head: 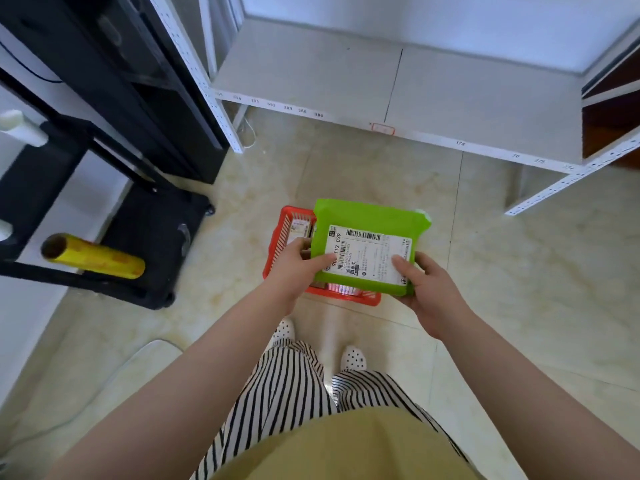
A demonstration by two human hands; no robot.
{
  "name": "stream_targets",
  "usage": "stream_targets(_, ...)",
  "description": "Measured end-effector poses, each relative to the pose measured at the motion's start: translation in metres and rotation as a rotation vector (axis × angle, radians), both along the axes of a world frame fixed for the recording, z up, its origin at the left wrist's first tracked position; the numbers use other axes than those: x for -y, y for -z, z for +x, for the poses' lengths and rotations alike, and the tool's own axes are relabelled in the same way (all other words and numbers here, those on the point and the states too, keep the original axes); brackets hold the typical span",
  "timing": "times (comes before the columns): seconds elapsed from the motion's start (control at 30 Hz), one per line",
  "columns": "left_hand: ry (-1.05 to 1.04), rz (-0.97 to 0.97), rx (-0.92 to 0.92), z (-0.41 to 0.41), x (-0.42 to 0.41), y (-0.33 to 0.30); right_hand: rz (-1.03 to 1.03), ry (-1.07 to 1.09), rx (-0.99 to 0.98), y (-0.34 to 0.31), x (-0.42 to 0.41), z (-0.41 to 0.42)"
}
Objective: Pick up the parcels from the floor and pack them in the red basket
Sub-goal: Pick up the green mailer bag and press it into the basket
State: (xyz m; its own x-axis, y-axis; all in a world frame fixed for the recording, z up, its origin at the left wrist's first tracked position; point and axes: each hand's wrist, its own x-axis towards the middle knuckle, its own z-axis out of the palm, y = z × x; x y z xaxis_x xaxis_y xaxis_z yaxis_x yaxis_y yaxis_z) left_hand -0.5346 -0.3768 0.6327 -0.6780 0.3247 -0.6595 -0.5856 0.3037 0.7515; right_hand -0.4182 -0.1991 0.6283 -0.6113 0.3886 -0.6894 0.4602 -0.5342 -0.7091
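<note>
With both hands, left (297, 263) and right (426, 289), I gripped the flat green plastic parcel (367, 245) just above the red slatted plastic basket (282, 237); lowering it in looked next.

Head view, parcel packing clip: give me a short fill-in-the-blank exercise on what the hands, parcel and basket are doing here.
1. The green parcel is held by ____ hands, the left hand and the right hand.
2. The parcel's white shipping label faces ____, toward the camera.
3. The basket on the floor below the parcel is coloured ____.
4. The roll on the black cart at the left is coloured ____.

Missing words: both; up; red; yellow
</note>
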Motion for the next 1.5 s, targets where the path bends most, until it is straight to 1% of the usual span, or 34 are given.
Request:
stream_targets(0.17, 0.009, -0.019, -0.089, -0.037, -0.019, 0.011, 0.071, 0.109, 0.035, 0.011, 0.000, -0.044)
stream_targets(0.3, 0.072, -0.070, -0.131, -0.071, -0.022, 0.029, 0.081, 0.201, 0.074, 0.030, 0.011, -0.078)
stream_targets(0.4, 0.120, -0.089, -0.158, -0.098, -0.022, 0.055, 0.130, 0.203, 0.110, 0.059, 0.015, -0.097)
stream_targets(0.5, 0.196, -0.166, -0.165, -0.106, -0.018, 0.099, 0.142, 0.208, 0.171, 0.100, 0.020, -0.101)
stream_targets(0.63, 0.251, -0.263, -0.161, -0.106, -0.020, 0.187, 0.160, 0.157, 0.227, 0.185, 0.018, -0.104)
stream_targets(0.77, 0.342, -0.333, -0.252, -0.090, -0.025, 0.306, 0.207, 0.138, 0.295, 0.305, 0.013, -0.095)
stream_targets(0.87, 0.405, -0.379, -0.258, -0.079, -0.032, 0.406, 0.202, 0.124, 0.339, 0.405, 0.003, -0.088)
stream_targets(0.97, 0.476, -0.442, -0.282, -0.075, -0.044, 0.497, 0.184, 0.070, 0.405, 0.495, -0.009, -0.084)
stream_targets(1.03, 0.531, -0.485, -0.293, -0.075, -0.053, 0.542, 0.214, -0.008, 0.442, 0.544, -0.017, -0.083)
stream_targets(1.1, 0.585, -0.517, -0.257, -0.076, -0.060, 0.578, 0.251, -0.085, 0.473, 0.580, -0.022, -0.082)
stream_targets(1.2, 0.649, -0.544, -0.205, -0.082, -0.071, 0.614, 0.361, -0.236, 0.549, 0.605, -0.034, -0.090)
stream_targets(1.3, 0.696, -0.559, -0.189, -0.084, -0.077, 0.629, 0.412, -0.376, 0.612, 0.616, -0.042, -0.095)
stream_targets(1.4, 0.734, -0.613, -0.202, -0.082, -0.076, 0.630, 0.423, -0.431, 0.648, 0.612, -0.041, -0.094)
stream_targets(1.5, 0.781, -0.606, -0.156, -0.085, -0.079, 0.632, 0.449, -0.488, 0.688, 0.607, -0.040, -0.095)
